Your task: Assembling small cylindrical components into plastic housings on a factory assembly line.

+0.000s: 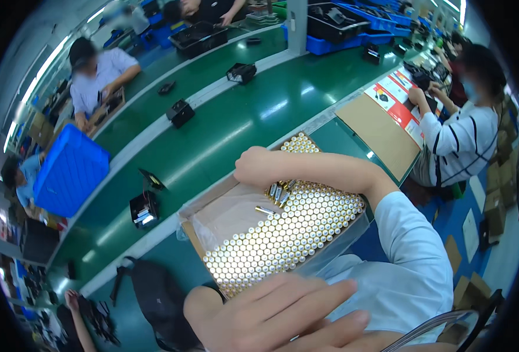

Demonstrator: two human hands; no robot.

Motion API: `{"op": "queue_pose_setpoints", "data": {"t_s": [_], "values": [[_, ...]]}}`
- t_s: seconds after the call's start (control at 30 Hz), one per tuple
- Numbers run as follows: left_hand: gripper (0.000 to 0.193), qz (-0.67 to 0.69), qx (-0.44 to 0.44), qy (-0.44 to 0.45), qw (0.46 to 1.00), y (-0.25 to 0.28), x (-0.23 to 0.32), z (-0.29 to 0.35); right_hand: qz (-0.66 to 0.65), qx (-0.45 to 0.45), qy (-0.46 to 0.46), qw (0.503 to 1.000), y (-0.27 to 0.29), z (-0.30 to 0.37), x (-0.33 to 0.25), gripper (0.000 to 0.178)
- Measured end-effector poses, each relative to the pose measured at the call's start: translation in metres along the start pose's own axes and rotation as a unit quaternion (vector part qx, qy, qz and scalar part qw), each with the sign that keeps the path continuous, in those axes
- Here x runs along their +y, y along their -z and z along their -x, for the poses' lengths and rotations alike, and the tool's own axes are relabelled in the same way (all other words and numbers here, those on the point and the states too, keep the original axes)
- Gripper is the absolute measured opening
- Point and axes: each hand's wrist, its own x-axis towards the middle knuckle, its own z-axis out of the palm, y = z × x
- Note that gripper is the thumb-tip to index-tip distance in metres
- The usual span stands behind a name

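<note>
A cardboard box [196, 234] lined with clear plastic stands in front of me, with cylindrical batteries [271, 249] packed upright in rows. Several loose batteries [280, 193] lie on their sides near the middle, and one single battery [265, 210] rests at the edge of the bare part. My right arm reaches across the box; my right hand [258, 166] is closed at its far side, fingers curled, and whatever they hold is hidden. Close to the camera, my left hand [277, 314] is over the near side of the box, fingers stretched and apart, slightly blurred.
A green conveyor [224, 138] runs beyond the box, carrying an opened black case [144, 208] and other black units [180, 113]. A black bag [157, 302] lies to the left. A blue crate [73, 170] stands far left. Co-workers sit across and at right, near flat cardboard [377, 132].
</note>
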Motion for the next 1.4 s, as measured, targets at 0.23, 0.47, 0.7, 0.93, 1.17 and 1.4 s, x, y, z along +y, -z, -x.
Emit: {"op": "queue_pose_setpoints", "data": {"t_s": [0.23,0.47,0.7,0.93,1.17,1.4], "values": [[0.018,-0.036,-0.016,0.024,0.999,-0.020,-0.016,-0.006,-0.073,-0.031,0.014,0.997,0.009,0.013,0.010,0.015],[0.013,-0.240,-0.056,0.135,0.960,-0.017,-0.084,-0.005,-0.440,0.095,0.132,0.883,0.009,-0.028,0.054,0.019],[0.054,-0.337,-0.038,0.275,0.899,-0.041,-0.211,0.023,-0.782,0.207,-0.054,0.586,-0.020,-0.049,0.062,0.014],[0.081,-0.051,-0.106,0.395,0.911,-0.027,-0.211,0.041,-0.817,0.161,-0.096,0.545,-0.028,-0.058,0.051,0.012],[0.083,-0.042,-0.101,0.478,0.872,-0.026,-0.226,0.037,-0.858,0.101,-0.075,0.497,-0.028,-0.054,0.059,0.013],[0.085,-0.002,-0.048,0.474,0.879,-0.036,-0.238,0.049,-0.867,0.093,-0.086,0.483,-0.029,-0.053,0.057,0.020]]}}
